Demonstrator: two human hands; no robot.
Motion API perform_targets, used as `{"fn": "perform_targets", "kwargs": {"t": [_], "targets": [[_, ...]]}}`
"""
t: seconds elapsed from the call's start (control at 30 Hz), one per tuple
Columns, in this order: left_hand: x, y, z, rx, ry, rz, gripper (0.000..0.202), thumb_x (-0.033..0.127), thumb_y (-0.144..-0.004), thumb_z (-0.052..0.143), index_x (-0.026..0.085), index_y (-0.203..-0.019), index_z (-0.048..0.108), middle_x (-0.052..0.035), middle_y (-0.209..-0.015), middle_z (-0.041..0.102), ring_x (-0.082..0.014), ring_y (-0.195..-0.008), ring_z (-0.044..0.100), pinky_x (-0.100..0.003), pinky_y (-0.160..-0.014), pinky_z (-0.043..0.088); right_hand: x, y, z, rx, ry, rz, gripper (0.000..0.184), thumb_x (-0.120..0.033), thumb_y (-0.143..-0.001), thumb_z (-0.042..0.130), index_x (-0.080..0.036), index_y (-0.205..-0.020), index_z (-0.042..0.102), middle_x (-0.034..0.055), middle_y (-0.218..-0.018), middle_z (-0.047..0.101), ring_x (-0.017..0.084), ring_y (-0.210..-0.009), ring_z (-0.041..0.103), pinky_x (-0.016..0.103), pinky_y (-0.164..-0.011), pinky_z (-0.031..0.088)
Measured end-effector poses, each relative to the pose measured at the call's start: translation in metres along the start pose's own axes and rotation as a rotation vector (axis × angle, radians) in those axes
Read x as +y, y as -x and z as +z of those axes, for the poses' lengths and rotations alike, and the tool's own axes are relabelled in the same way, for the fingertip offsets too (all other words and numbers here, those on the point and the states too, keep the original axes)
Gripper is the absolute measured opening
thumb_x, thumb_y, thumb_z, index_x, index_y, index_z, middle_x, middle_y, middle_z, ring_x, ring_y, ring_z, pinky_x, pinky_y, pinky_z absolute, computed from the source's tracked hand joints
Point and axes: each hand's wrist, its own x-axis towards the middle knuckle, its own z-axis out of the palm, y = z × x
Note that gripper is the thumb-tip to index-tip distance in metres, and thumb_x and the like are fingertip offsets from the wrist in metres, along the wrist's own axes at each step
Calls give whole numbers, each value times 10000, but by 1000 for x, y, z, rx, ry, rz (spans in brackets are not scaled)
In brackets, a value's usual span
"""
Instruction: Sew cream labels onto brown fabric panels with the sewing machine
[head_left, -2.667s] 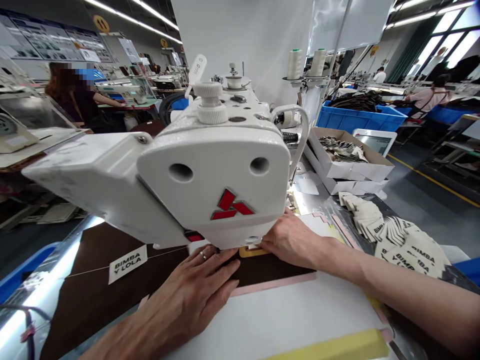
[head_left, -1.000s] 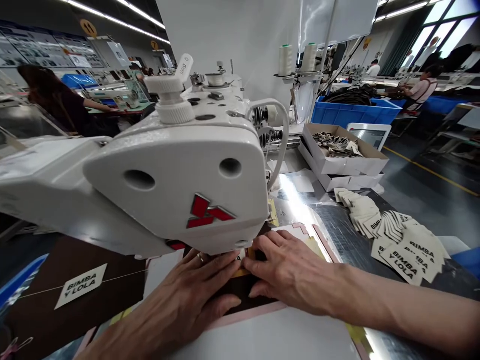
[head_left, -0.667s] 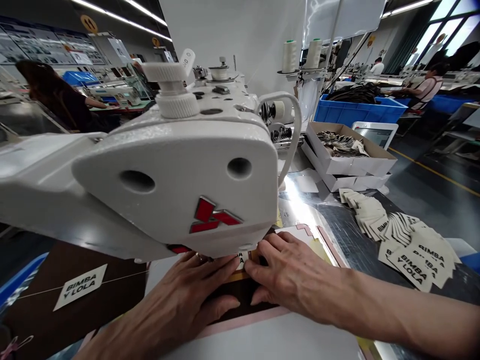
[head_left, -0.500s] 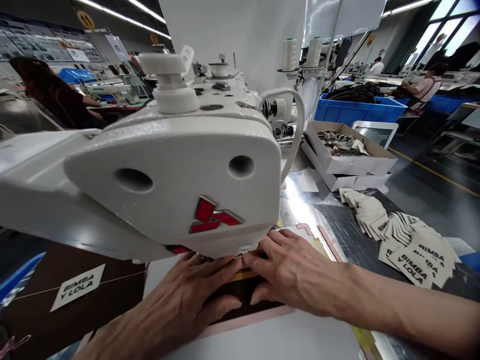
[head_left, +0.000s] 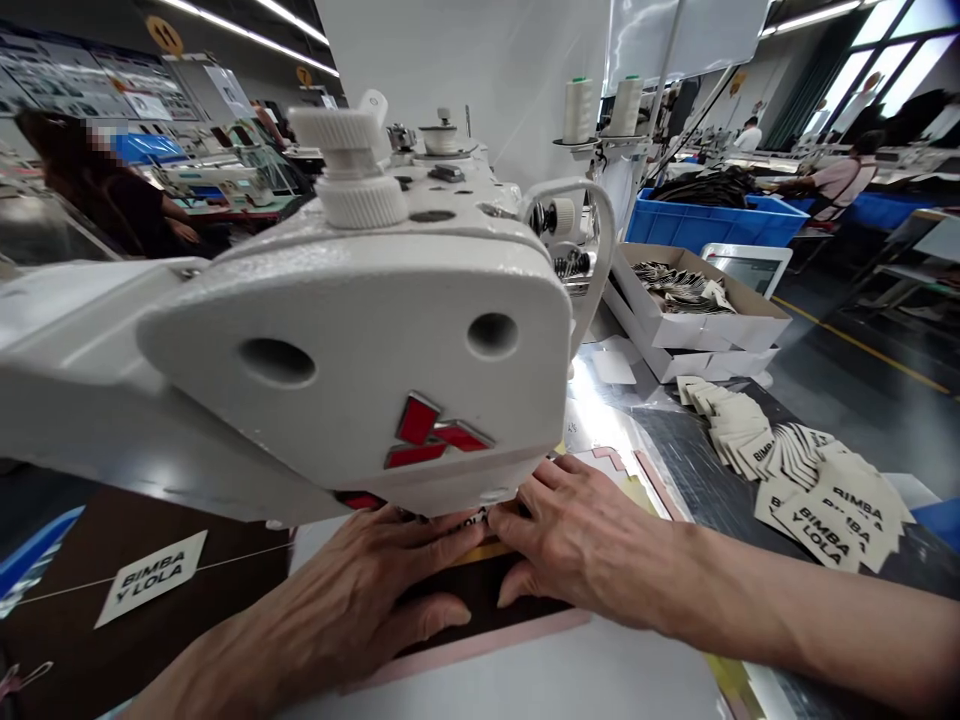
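Observation:
My left hand [head_left: 367, 575] lies flat, fingers stretched forward beneath the head of a white sewing machine [head_left: 345, 310]. Opposite it, my right hand [head_left: 577, 530] presses down with fingers and thumb apart. Both rest on a dark brown piece [head_left: 487, 585] edged by a pink strip [head_left: 480, 645] on a white sheet. Between my fingertips shows a small part of a label [head_left: 471, 521] with black letters. The machine head hides the needle area and some fingertips. On brown material at the left lies a cream label [head_left: 154, 578] reading "BIMBA Y LOLA".
Fanned cream labels [head_left: 817, 500] cover part of the dark table at right. Behind them stand stacked cardboard boxes [head_left: 705, 325] holding more pieces, a tablet-like screen [head_left: 750, 268] and a blue crate [head_left: 712, 222]. Thread cones [head_left: 578, 110] stand at the back. Other people sit farther off.
Slightly more of the label's lettering shows between my fingertips. My left thumb has shifted a little leftward, and the machine sits slightly farther right in view. My right hand has barely moved.

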Motion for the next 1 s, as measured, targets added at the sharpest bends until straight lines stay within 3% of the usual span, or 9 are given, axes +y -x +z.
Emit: {"fn": "perform_targets", "kwargs": {"t": [0.17,0.3,0.4,0.6,1.0], "targets": [[2,1,3,38,0,-8,688,528,-1069,603,406,-1675,301,2,-1552,590,-268,-1291,685,-403,-1043,573,-2,28,-13,-1,-43,29,512,-535,-1075,621,-139,-1398,587,89,-1069,658,280,-921,621,454,-791,525],[4,0,1,16,-56,-18,714,512,-1064,619,403,-1682,279,13,-1592,542,-283,-1354,644,-414,-1053,568,-6,56,-23,108,-119,47,336,-378,-1117,577,-112,-1314,633,113,-1083,696,258,-903,662,424,-788,546],[3,-1,0,4,-68,-9,684,480,-1059,635,397,-1666,330,23,-1608,521,-278,-1357,641,-399,-1047,569,-10,70,-19,161,-163,32,296,-349,-1125,557,-106,-1258,663,118,-1068,714,248,-896,675,401,-783,554],[3,-3,0,-7,-71,-12,646,435,-1058,640,395,-1645,373,50,-1614,514,-266,-1363,630,-428,-1068,549,-13,74,-1,239,-166,24,246,-304,-1104,588,-98,-1181,698,126,-1068,723,255,-887,662,409,-789,539],[4,-1,3,17,-56,-44,601,429,-1029,692,408,-1591,480,34,-1591,551,-290,-1338,638,-430,-1074,562,-15,73,6,232,-156,50,242,-321,-1092,612,-106,-1152,705,114,-1075,708,260,-910,628,421,-810,514]]}}
